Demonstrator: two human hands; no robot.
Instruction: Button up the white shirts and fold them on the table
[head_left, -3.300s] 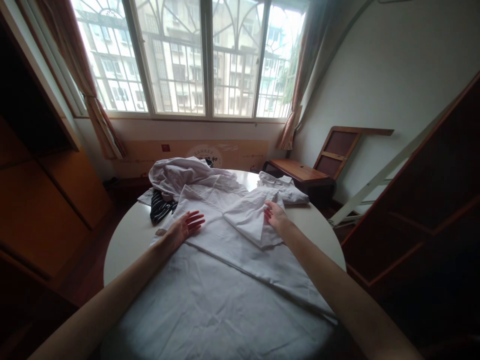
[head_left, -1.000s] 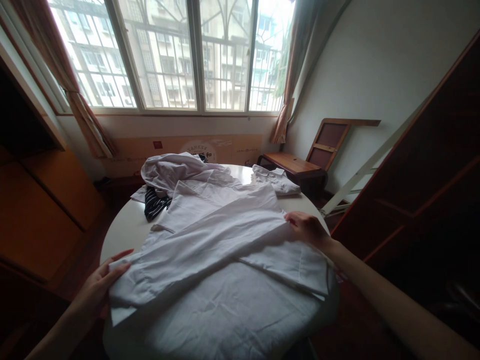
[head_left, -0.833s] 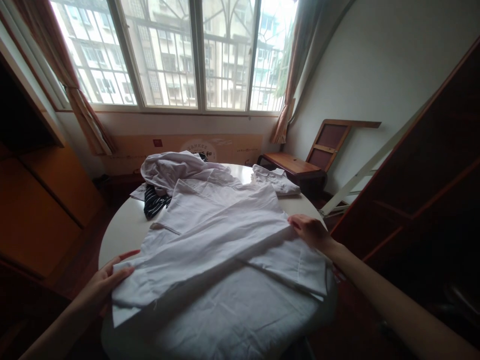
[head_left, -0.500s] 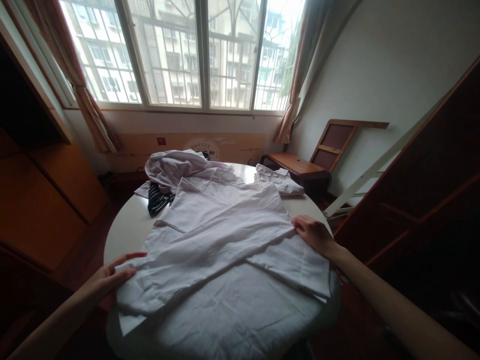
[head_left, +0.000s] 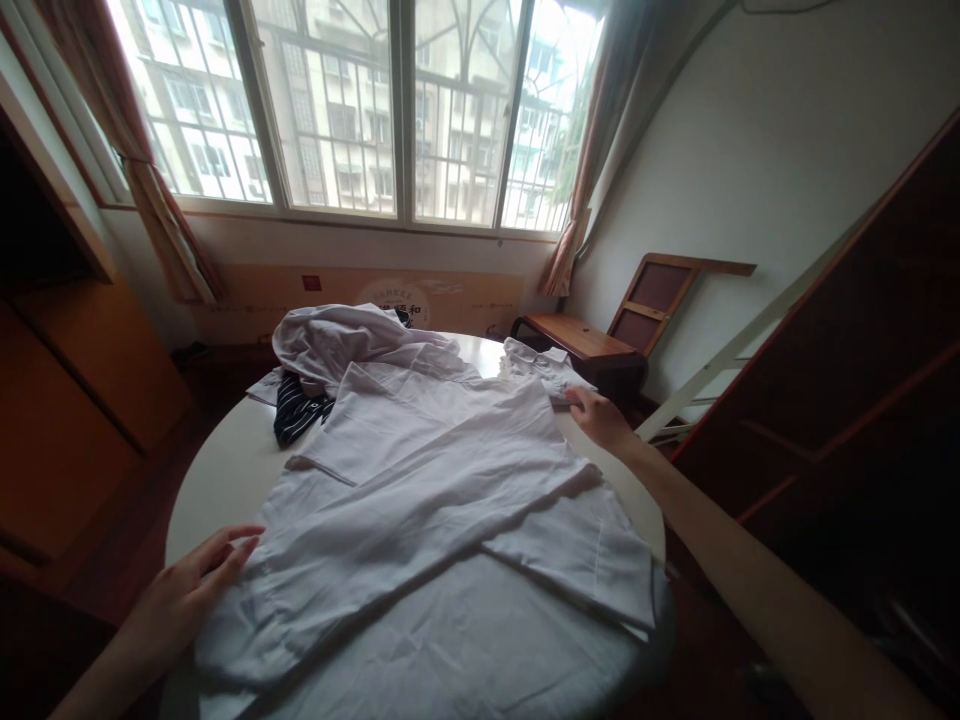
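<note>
A white long-sleeved shirt [head_left: 431,490] lies spread on a round white table [head_left: 214,480], its sleeves folded across the body. My left hand [head_left: 191,580] is at the left edge of the shirt, fingertips by the sleeve's end, thumb and fingers apart and gripping no cloth. Off the shirt's right side, my right hand [head_left: 600,415] hovers with loosely bent fingers, just in front of a small folded light garment [head_left: 544,365]. Nothing shows in it.
Behind the shirt, a crumpled pale garment [head_left: 345,345] rests with a black striped cloth [head_left: 296,408] at the table's back left. A wooden chair [head_left: 581,338] stands beyond the table to the right. An orange cabinet [head_left: 90,400] is on the left.
My right hand has let go of the shirt's right edge and moved away toward the back. My left hand has shifted slightly left and down in view, its fingers off the cloth.
</note>
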